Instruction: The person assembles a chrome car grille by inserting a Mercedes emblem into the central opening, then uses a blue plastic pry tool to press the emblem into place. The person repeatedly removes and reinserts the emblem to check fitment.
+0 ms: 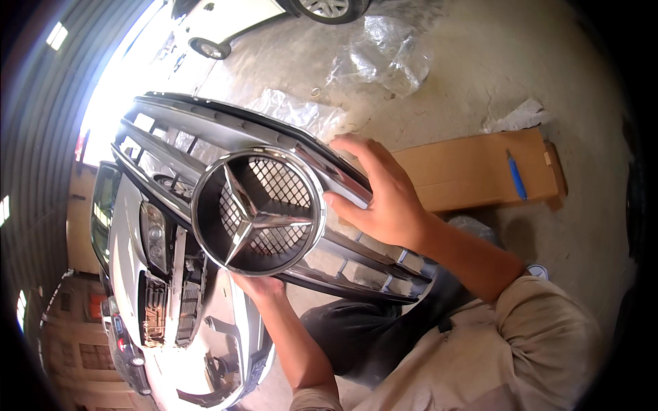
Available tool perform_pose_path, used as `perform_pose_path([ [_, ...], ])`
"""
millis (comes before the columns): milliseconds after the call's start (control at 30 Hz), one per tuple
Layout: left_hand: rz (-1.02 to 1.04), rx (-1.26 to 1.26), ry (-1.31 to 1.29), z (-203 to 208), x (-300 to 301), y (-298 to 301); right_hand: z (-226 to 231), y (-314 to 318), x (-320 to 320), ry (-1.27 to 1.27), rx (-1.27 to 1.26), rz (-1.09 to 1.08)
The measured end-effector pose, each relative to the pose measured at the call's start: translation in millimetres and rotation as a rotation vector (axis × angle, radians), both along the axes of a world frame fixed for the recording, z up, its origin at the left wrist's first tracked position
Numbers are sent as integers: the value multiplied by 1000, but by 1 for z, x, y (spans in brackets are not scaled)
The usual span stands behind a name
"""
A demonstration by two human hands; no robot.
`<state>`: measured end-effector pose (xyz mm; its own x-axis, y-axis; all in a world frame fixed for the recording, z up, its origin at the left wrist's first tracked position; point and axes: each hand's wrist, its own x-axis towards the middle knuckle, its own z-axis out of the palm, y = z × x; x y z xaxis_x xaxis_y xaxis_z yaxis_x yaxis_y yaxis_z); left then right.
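Chrome-rimmed grille [281,185]: silver bars, black backing; held up off the floor in front of the person's torso, slanting down toward their right.
Right hand [387,195]: grasping grille's upper edge; fingers curled over the top, thumb on the front face just beside the round ring.
Left hand [259,286]: under grille's lower edge, below the ring; fingers hidden behind, can't tell how tightly they close.
Ring [319,229]: chrome, round, dark mesh inside, three-pointed star emblem [254,220] across it.
Trousers [353,335]: dark; grille's lower right end near one leg, contact unclear from here.
Cardboard box [459,171]: brown, flat on floor, beyond the right hand.
Blue-handled tool [517,179]: on the box, near its right end, one tip toward the lower long edge.
Clear plastic [384,58]: crumpled on floor, past the box's far long edge.
Silver bumper [257,342]: on floor, left of the person, near the car front.
Silver car [123,233]: front partly stripped, headlamp [155,236] fitted.
White car [236,19]: farther off, by the bright doorway.
Wall [62,82]: corrugated, far left.
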<state>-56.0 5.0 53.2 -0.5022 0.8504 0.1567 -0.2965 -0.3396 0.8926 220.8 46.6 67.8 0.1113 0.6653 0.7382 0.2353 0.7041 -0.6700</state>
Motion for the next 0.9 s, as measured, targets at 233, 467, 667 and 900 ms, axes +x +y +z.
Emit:
perform_pose_path([
  [233, 58, 0, 2, 4, 15, 8, 28, 10, -15, -338, 295, 152],
  [467, 111, -10, 68, 9, 22, 9, 30, 14, -55, -705, 247, 50],
  [667, 120, -1, 57, 5, 16, 9, 42, -6, -66, -689, 212, -14],
  [900, -55, 159, 150, 3, 19, 5, 51, -12, -64, -626, 274, -62],
])
